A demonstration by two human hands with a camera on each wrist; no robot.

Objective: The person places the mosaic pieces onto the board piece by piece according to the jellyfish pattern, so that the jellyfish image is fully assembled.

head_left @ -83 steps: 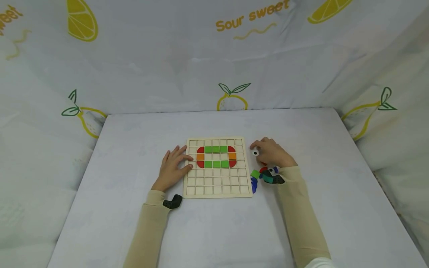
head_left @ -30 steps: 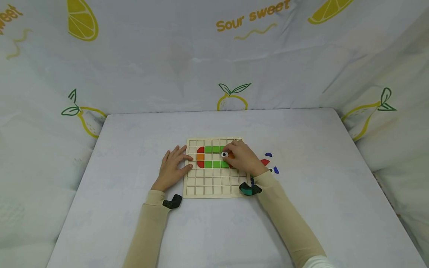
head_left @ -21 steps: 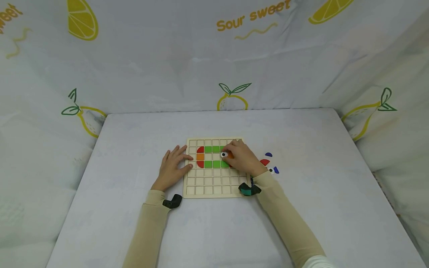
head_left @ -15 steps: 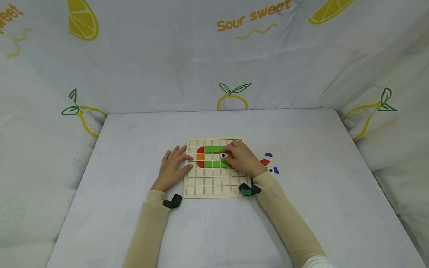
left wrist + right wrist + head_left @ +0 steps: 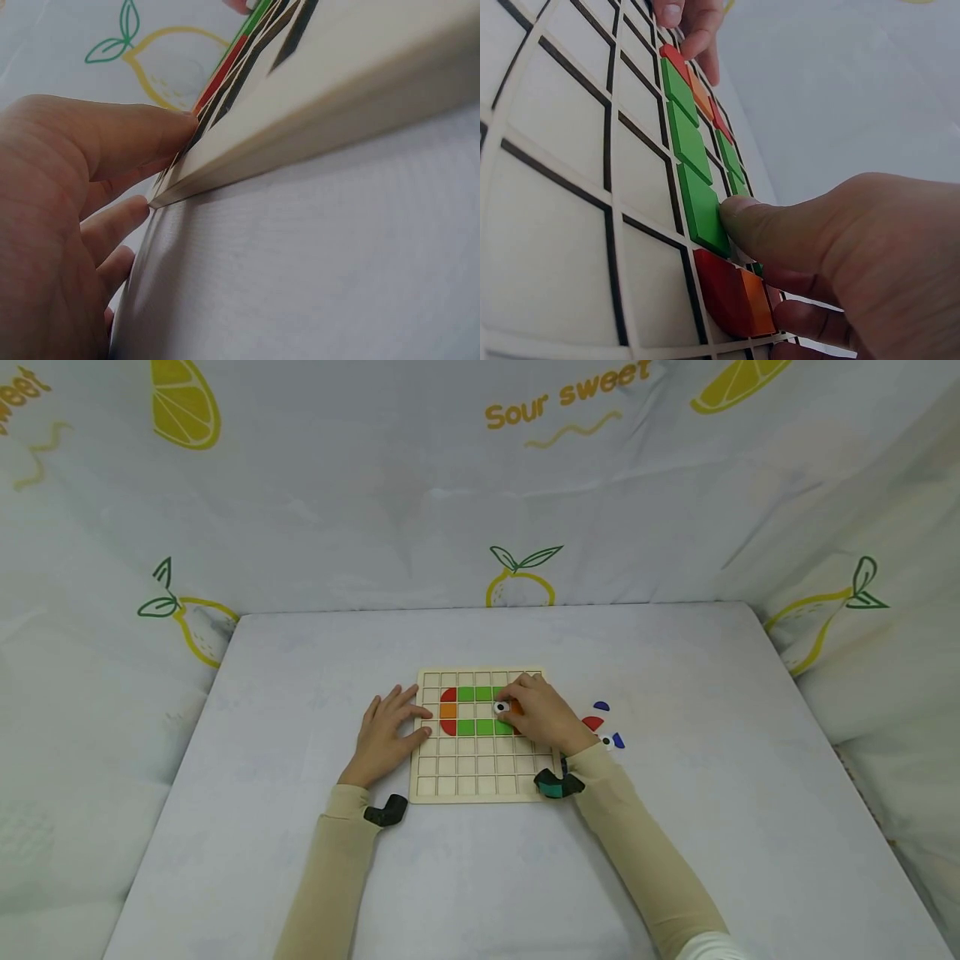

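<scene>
My right hand [image 5: 542, 717] has moved from the loose pieces [image 5: 600, 725] onto the grid board [image 5: 480, 775], pinching the white eye piece [image 5: 501, 707] over what seems the empty middle row, just left of my fingers. My left hand [image 5: 386, 735] lies flat, steadying the board's left edge on the worktop [image 5: 675, 652].

Head cam looks down from above; both wrist cams sit v. close, sharing the grid board [image 5: 486, 735].

Colours on the pale wooden grid board [image 5: 487, 777]

Green squares [image 5: 483, 694], red quarter-rounds [image 5: 448, 695] and an orange square [image 5: 448, 712] fill cells; a white piece with black dot [image 5: 501, 707]; blue [image 5: 601, 706] and red [image 5: 592, 723] pieces lie on the white cloth [image 5: 675, 652]; lemon-print backdrop [image 5: 521, 581].
</scene>
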